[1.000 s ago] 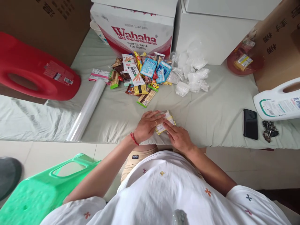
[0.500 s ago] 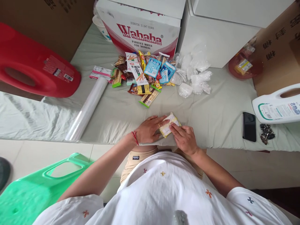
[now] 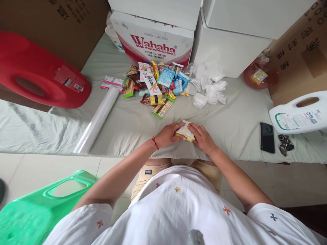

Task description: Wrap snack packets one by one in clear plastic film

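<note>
My left hand [image 3: 167, 134] and right hand [image 3: 203, 137] clamp yellow snack bundle [image 3: 185, 130] in clear wrap, fingers pinching its ends, on sheet at 6 o'clock. Wrapped white packets [image 3: 208, 86] at 1 o'clock look done; loose snack pile [image 3: 158, 85] at 12 left.

Red jug [image 3: 38, 80]; film roll [image 3: 98, 119]; black phone [image 3: 267, 137] beside keys [image 3: 284, 145].

Both bare forearms reach forward from the body and converge at the middle. The left hand [image 3: 168, 134], a red string around its wrist and a ring on one finger, lies palm down with fingers curled inward. The right hand [image 3: 203, 138] mirrors it, fingertips meeting the left's.
</note>
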Tool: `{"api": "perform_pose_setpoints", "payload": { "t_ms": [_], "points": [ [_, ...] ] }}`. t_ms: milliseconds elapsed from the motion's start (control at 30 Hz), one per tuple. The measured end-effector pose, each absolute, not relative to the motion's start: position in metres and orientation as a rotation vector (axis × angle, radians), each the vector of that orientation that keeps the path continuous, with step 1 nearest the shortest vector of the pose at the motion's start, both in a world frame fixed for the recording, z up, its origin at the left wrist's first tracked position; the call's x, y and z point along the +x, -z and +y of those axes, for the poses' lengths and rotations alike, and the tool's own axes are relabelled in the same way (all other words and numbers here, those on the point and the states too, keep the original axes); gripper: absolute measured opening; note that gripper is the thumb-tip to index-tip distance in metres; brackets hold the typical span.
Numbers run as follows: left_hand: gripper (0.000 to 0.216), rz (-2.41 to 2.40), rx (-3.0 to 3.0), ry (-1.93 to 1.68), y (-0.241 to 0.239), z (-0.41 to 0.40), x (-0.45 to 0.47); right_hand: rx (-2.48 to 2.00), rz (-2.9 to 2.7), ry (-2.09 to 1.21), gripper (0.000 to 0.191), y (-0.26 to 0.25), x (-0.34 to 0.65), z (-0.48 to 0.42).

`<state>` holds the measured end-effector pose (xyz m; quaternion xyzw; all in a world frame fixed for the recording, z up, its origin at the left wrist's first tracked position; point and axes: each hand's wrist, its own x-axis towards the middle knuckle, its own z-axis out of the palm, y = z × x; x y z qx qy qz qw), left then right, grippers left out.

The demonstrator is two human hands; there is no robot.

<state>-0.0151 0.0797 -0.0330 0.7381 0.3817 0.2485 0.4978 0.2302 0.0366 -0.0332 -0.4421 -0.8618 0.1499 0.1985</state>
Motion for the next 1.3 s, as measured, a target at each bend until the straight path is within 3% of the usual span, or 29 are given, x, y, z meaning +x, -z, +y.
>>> {"api": "perform_pose_setpoints", "payload": {
  "t_ms": [100,267,500,733,833,967,1067,1167,1300],
  "points": [
    [0.077,0.894,1.747,-0.564,0.020,0.084,-0.015,-1.238,-2.242,-0.558,0.046,0.024,0.235,0.045],
    [0.035,0.898,1.729,-0.812,0.012,0.076,-0.006,-1.354,-1.728,-0.983,0.039,0.019,0.224,0.039],
    [0.046,1.207,1.464,-0.990,0.020,0.051,0.032,-1.273,-1.257,-1.181,0.048,0.025,0.190,0.026],
    [0.049,1.758,1.862,-0.425,0.026,0.048,0.045,-1.304,-1.046,-1.159,0.046,0.038,0.182,0.019],
    [0.049,1.835,1.872,-0.429,0.026,0.045,0.048,-1.313,-0.955,-1.130,0.045,0.041,0.177,0.018],
    [0.039,1.638,1.803,-0.788,0.031,0.047,0.039,-1.326,-0.829,-1.101,0.043,0.038,0.177,0.020],
    [0.040,1.397,1.373,-1.100,0.034,0.052,0.031,-1.353,-0.728,-1.154,0.045,0.032,0.180,0.024],
    [0.049,1.078,0.896,-1.120,0.035,0.056,0.032,-1.381,-0.720,-1.235,0.047,0.030,0.179,0.025],
    [0.049,0.897,0.798,-1.048,0.035,0.055,0.043,-1.365,-0.730,-1.217,0.042,0.029,0.175,0.019]
  ]
}}
